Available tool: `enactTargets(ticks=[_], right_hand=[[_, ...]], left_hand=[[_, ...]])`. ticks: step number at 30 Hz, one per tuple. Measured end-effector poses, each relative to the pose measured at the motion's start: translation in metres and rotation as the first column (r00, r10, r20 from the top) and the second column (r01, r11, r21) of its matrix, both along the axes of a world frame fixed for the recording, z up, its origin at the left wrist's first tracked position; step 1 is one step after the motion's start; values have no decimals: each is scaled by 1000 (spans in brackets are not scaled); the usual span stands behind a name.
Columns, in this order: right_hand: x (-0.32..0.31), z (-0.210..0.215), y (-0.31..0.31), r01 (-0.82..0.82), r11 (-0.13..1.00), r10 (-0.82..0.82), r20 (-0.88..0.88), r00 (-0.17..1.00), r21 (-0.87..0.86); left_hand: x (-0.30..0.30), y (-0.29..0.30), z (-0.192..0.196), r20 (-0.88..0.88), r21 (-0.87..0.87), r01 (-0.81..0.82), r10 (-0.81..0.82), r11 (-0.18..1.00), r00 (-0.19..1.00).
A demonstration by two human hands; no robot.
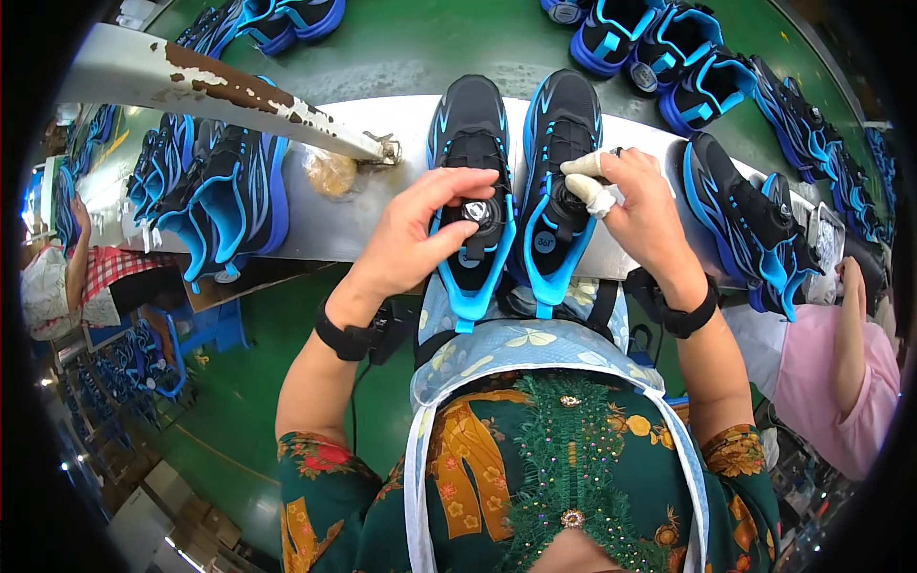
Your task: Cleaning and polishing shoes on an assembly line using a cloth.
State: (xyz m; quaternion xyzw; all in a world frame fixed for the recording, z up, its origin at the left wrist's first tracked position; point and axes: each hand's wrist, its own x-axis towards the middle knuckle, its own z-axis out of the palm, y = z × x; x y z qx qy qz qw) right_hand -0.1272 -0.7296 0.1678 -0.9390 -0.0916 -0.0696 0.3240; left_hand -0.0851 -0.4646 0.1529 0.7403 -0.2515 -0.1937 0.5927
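Two black sneakers with bright blue trim stand side by side on the pale workbench [353, 234] in front of me, toes pointing away. My left hand [415, 234] pinches the round dial on the tongue of the left sneaker [470, 143]. My right hand [635, 205], two fingers wrapped in white tape, grips the dial of the right sneaker [562, 129]. Both wrists wear black bands.
More black and blue sneakers crowd the bench at left [215, 191] and right [750, 224], and others line the green conveyor [659, 43] beyond. A rusty white bar [220, 81] crosses above the bench. One person sits at far left [72, 277], another in pink at right [845, 377].
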Motion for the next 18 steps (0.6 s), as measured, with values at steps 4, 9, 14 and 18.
enactTargets(ticks=[4, 9, 14, 18], right_hand=[[14, 5, 0, -57, 998, 57, -11, 998, 15], [46, 14, 3, -235, 956, 227, -68, 972, -176], [75, 6, 11, -356, 907, 324, -168, 931, -227], [79, 0, 24, -439, 872, 377, -277, 884, -215]], left_hand=[[-4, -6, 3, 242, 103, -55, 29, 993, 970], [11, 8, 5, 7, 23, 145, -145, 989, 989], [-1, -7, 3, 360, 153, -117, 55, 981, 931], [3, -4, -1, 102, 25, 23, -25, 999, 994]])
